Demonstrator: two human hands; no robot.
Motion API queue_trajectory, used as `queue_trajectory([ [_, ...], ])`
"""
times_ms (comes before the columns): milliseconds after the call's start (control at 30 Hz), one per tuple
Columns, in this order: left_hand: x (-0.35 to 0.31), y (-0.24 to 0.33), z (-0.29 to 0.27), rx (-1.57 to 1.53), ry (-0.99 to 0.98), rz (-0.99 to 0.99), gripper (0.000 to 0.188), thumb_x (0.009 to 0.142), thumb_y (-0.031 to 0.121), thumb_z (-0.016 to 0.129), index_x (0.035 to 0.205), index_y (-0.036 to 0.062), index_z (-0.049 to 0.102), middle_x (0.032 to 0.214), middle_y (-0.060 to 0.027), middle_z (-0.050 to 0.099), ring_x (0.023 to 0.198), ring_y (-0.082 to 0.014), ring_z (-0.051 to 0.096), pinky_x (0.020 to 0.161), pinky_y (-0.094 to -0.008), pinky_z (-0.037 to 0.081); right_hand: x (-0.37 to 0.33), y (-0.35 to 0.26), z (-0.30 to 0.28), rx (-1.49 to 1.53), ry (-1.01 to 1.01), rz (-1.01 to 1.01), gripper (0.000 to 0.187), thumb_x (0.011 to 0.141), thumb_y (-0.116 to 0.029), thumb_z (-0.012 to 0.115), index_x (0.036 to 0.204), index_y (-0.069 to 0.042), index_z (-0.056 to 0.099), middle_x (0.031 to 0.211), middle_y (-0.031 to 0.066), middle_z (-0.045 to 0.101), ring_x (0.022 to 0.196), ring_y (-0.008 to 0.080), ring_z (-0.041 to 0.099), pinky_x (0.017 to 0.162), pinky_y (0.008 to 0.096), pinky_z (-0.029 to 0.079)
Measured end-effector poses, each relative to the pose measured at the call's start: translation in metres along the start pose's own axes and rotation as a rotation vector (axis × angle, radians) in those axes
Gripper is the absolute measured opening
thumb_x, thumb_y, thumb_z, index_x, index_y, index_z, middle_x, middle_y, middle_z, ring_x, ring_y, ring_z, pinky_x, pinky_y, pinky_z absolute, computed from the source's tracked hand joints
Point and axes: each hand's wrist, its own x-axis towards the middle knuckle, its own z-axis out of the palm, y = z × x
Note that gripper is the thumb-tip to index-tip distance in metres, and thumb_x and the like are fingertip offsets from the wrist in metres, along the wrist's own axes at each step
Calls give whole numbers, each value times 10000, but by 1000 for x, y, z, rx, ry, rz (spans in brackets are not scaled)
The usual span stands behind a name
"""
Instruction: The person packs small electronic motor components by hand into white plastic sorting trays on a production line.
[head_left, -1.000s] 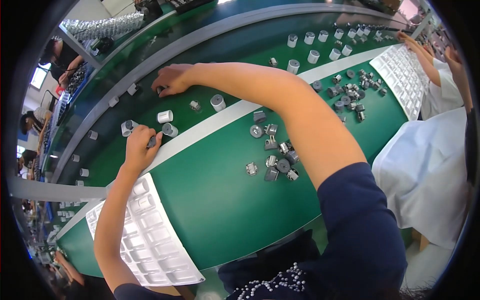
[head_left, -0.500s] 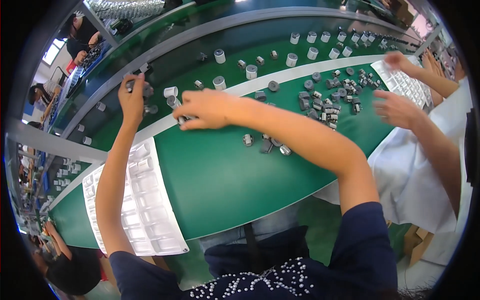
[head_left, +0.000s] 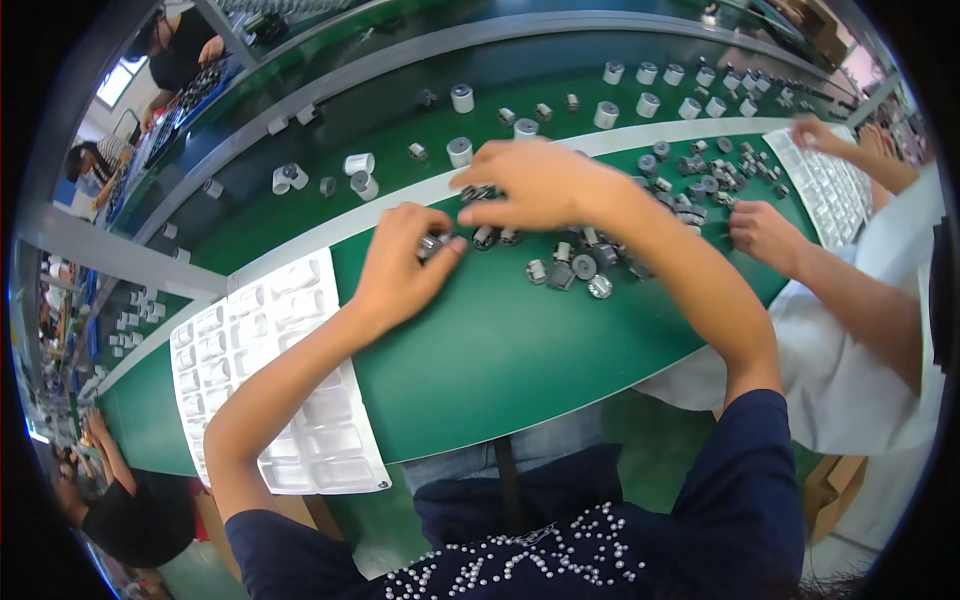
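My left hand (head_left: 400,262) is closed around a small silver-and-grey cylindrical metal part (head_left: 434,245), just above the green table. To its right, my right hand (head_left: 540,185) curls its fingers over dark metal cylindrical parts (head_left: 482,192); the palm hides some of them. Below and right of that hand lies a loose pile of grey and silver cylindrical parts (head_left: 584,266). Beyond my left hand, white cylinders (head_left: 363,185) stand and lie on the green conveyor belt (head_left: 240,215). At my left is a white moulded tray (head_left: 340,440) with rows of pockets, partly under my left forearm.
A pale rail (head_left: 310,238) separates the table from the belt. On the right, a co-worker's hand (head_left: 765,238) touches another heap of metal parts (head_left: 715,170) beside a second white tray (head_left: 822,185). More white cylinders (head_left: 606,114) stand along the far belt. A metal post (head_left: 130,262) rises at left.
My left hand has come back from over the belt, rightward and nearer, to the table. My right hand has moved right, away from the white cylinders, toward the pile. The co-worker's hand has lowered.
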Motion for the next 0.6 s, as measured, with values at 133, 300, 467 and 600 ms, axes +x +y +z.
queue_trajectory([
  [133, -9, 22, -5, 41, -157, 174, 421, 800, 300, 759, 1118, 56, 630, 1205, -166, 548, 1154, -366, 495, 970, -464, 415, 53, 52, -26, 66, 75, 226, 438, 881, -392, 663, 1190, -82, 671, 1129, 188, 665, 1095, 375, 612, 939, 445, 490],
  [300, -22, 18, -33, 156, -133, 194, 383, 832, 197, 721, 1166, 53, 604, 1260, -165, 552, 1240, -361, 489, 1021, -453, 401, 130, 53, 14, -116, -172, -31, 496, 860, -368, 697, 1260, -92, 596, 1153, 155, 635, 1108, 353, 602, 929, 451, 485],
  [467, 4, -87, -89, -8, 217, -402, 360, 809, 41, 642, 1167, 20, 606, 1108, -171, 590, 1057, -348, 566, 878, -398, 486, 196, 55, 22, -105, -460, -91, 460, 869, -370, 690, 1221, -85, 614, 1153, 153, 636, 1098, 356, 602, 925, 452, 485],
  [600, 14, -144, -80, 361, 225, -137, 325, 827, 66, 645, 1145, 10, 614, 1093, -185, 589, 1019, -355, 580, 877, -427, 485, 214, 100, 25, -172, -18, -97, 316, 905, -293, 637, 1127, -68, 638, 1074, 154, 642, 1041, 338, 610, 907, 420, 488],
])
